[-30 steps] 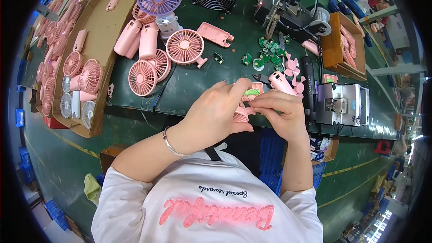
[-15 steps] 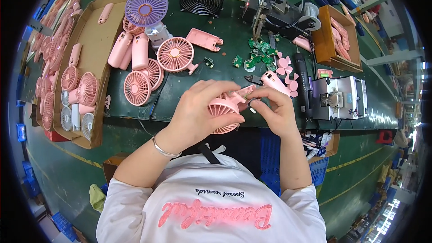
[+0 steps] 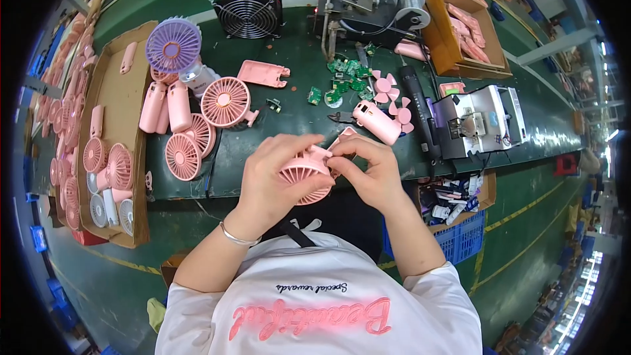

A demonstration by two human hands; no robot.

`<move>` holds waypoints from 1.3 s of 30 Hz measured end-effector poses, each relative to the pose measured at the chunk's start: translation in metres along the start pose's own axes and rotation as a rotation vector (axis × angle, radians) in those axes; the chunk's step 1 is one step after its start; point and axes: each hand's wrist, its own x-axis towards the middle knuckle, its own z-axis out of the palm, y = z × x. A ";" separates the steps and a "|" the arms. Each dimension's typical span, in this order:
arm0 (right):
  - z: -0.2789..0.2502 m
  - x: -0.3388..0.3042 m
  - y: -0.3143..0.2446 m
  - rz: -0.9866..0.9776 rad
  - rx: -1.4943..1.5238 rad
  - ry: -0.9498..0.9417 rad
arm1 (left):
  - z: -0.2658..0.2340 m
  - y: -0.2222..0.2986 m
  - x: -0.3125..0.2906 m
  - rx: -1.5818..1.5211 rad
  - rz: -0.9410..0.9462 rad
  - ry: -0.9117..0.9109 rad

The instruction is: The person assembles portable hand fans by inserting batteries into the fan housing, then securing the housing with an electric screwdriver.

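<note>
My left hand [image 3: 276,169] is closed round a pink fan head [image 3: 305,181] with a ribbed grille, held above the front edge of the bench. Thumb and fingers of my right hand [image 3: 365,164] pinch at the fan's neck, where a pink shell part [image 3: 344,135] sticks up behind the fingertips. Whatever small piece lies in that pinch is hidden. Beyond my right hand are a pink fan handle [image 3: 376,122], pliers with dark jaws [image 3: 342,118] and pink fan blades [image 3: 385,87]. Green circuit boards [image 3: 348,79] lie heaped farther back.
Left stands a cardboard tray [image 3: 135,79] of fan parts, beside a purple fan [image 3: 173,46] and pink grilles [image 3: 225,102]. A black fan [image 3: 250,13], a soldering stand [image 3: 358,10] and a wooden box [image 3: 440,46] line the back. An electric screwdriver [image 3: 419,108] lies right, near a white-and-metal device [image 3: 470,125].
The view has shifted, so the bench things sit farther left in it. Both hands still hold the fan head; my right fingers have drawn closer to its neck.
</note>
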 end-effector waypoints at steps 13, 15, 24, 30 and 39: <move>0.006 -0.031 0.011 0.069 0.053 0.126 | 0.024 -0.005 -0.011 0.086 0.128 -0.053; 0.006 -0.032 0.009 0.080 0.040 0.133 | 0.026 -0.005 -0.012 0.095 0.123 -0.045; 0.018 -0.031 0.009 0.094 0.202 0.467 | 0.027 -0.011 -0.021 -0.311 -0.225 -0.050; -0.001 -0.015 -0.003 0.099 0.218 0.098 | 0.004 -0.008 -0.023 -0.512 -0.199 0.150; -0.030 0.022 -0.054 -0.142 0.011 -0.092 | -0.013 -0.002 -0.003 -0.700 0.107 0.150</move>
